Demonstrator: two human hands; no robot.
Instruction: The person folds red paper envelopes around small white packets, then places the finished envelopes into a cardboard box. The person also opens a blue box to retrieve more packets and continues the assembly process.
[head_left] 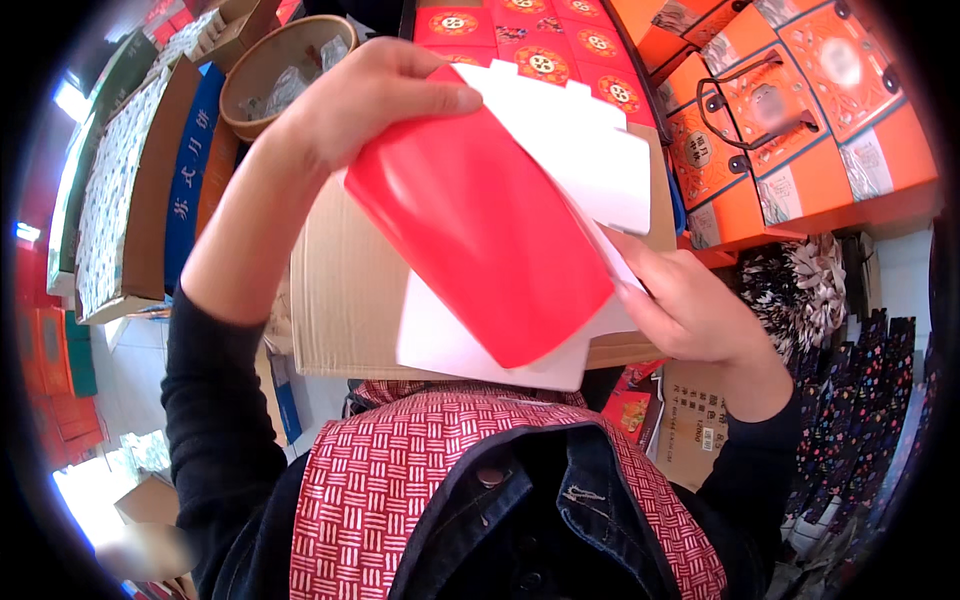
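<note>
A flat cardboard box blank (pixel 480 220), glossy red on one panel and white on its flaps, is held tilted above a brown cardboard surface. My left hand (pixel 380 100) grips its upper left edge, thumb lying on the red side and the other fingers mostly out of sight behind it. At the right edge, my right hand (pixel 685 300) is closed on a white part of the blank, thumb and fingers on either side. White tabbed flaps show at the upper right, and more white panel juts out below the red one.
Beyond the cardboard surface (pixel 335 290) lie rows of red printed boxes (pixel 540 62). Orange gift boxes (pixel 775 110) with handles stack at right, above dark patterned strips (pixel 850 420). At left are a round basket (pixel 240 90) with clear plastic and an open carton (pixel 150 180) of small packets.
</note>
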